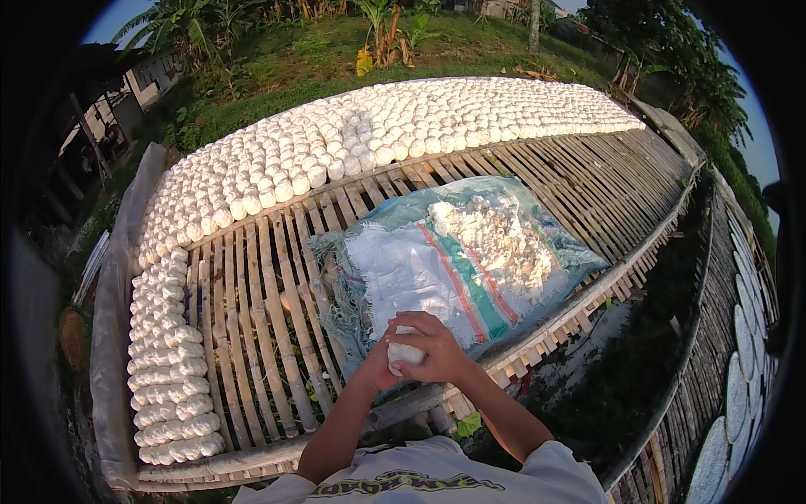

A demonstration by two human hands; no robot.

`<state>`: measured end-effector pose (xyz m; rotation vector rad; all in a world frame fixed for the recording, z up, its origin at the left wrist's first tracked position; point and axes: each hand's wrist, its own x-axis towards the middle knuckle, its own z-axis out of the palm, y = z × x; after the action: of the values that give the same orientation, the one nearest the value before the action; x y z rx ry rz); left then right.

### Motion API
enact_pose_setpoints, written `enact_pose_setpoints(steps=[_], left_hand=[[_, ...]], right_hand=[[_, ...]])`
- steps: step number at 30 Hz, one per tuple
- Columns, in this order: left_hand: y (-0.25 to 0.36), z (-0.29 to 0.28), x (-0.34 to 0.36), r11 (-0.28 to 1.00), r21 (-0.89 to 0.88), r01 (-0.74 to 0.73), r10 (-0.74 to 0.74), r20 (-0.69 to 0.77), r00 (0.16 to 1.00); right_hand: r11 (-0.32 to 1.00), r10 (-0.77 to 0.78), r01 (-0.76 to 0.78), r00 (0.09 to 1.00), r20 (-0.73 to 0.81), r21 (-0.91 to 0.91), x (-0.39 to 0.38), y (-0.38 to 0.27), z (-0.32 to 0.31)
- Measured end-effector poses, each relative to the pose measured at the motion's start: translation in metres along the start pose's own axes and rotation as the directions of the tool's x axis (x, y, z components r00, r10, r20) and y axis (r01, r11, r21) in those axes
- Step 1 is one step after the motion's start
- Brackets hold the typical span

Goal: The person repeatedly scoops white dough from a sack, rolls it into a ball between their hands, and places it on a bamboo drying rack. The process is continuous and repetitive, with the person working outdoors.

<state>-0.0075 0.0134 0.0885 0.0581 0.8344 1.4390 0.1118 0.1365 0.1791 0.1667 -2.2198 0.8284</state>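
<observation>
Both my hands are cupped together around a white lump (406,354), just above the near edge of a woven sack. My left hand (374,367) holds it from the left and below. My right hand (437,351) wraps over its top and right side, fingers curled. Under my hands lies the white sack (403,269) with red and green stripes, spread over blue-green netting (388,217). A heap of white, crumbly, dough-like stuff (495,239) sits on the sack's far right part.
The slatted bamboo rack (260,311) carries dense rows of white balls (361,126) along its far side and left end (172,395). A bamboo rail (579,302) edges the near side. Another rack (672,412) at right bears pale round sheets (714,458). Grass and trees stand beyond.
</observation>
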Motion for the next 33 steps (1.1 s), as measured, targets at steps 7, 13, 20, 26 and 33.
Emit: enact_pose_setpoints(steps=[7, 13, 20, 26, 33], left_hand=[[-0.012, 0.009, -0.006, 0.878, -0.478, -0.003, 0.081, 0.142, 0.987], [-0.017, -0.001, -0.002, 0.923, -0.371, -0.105, 0.120, 0.018, 0.993], [-0.035, 0.003, 0.003, 0.837, -0.548, -0.013, 0.137, 0.187, 0.973], [-0.031, -0.004, 0.008, 0.895, -0.443, 0.043, 0.111, 0.316, 0.942], [-0.024, 0.018, -0.006, 0.900, -0.414, -0.135, 0.067, -0.174, 0.983]], right_hand=[[0.845, 0.496, -0.444, 0.859, -0.125, 0.298, -0.003, -0.014, 0.022], [0.957, 0.064, -0.073, 0.997, -0.041, -0.281, 0.002, -0.023, 0.007], [0.977, 0.073, -0.062, 0.996, 0.045, -0.205, -0.004, -0.017, 0.010], [0.988, -0.044, 0.060, 0.992, 0.117, -0.140, -0.006, -0.029, 0.005], [0.809, 0.578, -0.581, 0.814, 0.065, 0.088, -0.012, -0.031, 0.014]])
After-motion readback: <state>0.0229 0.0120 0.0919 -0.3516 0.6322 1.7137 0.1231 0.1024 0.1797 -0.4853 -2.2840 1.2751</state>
